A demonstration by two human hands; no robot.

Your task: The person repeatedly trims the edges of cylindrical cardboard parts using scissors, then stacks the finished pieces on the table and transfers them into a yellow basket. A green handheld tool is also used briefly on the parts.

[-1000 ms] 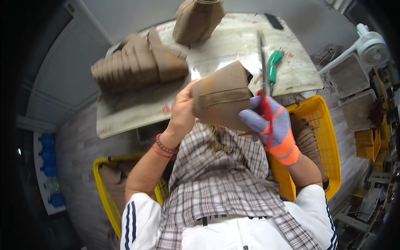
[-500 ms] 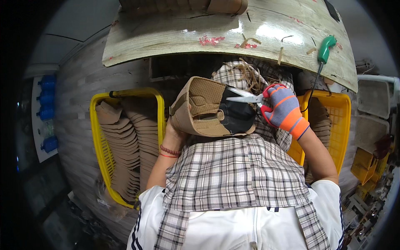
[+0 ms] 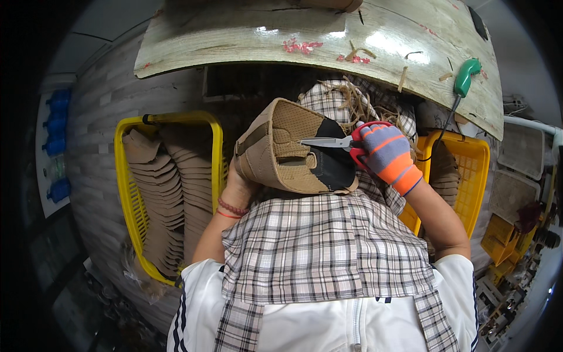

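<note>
My left hand (image 3: 238, 186) grips a tan shoe upper (image 3: 255, 154) from its left side; most of the fingers are hidden behind it. The upper's opening faces me and shows a tan mesh lining and a black inner section (image 3: 337, 167). My right hand (image 3: 387, 151), in a grey and orange striped glove, has its fingers through the red handles of a pair of scissors (image 3: 329, 142). Their blades lie together and point left, over the opening of the upper. Thin tan trimmings (image 3: 360, 102) lie on the plaid apron (image 3: 305, 246) across my lap.
A yellow basket (image 3: 218, 135) of stacked tan uppers stands at my left, and another yellow basket (image 3: 474, 170) at my right. Ahead is a wooden table (image 3: 234, 50) with scraps and a green corded hand tool (image 3: 467, 76), whose cord hangs over the edge.
The scissor blades, apart before, have come together and moved left, farther over the upper's opening. The upper has tilted slightly in my left hand, and the whole view has shifted a little.
</note>
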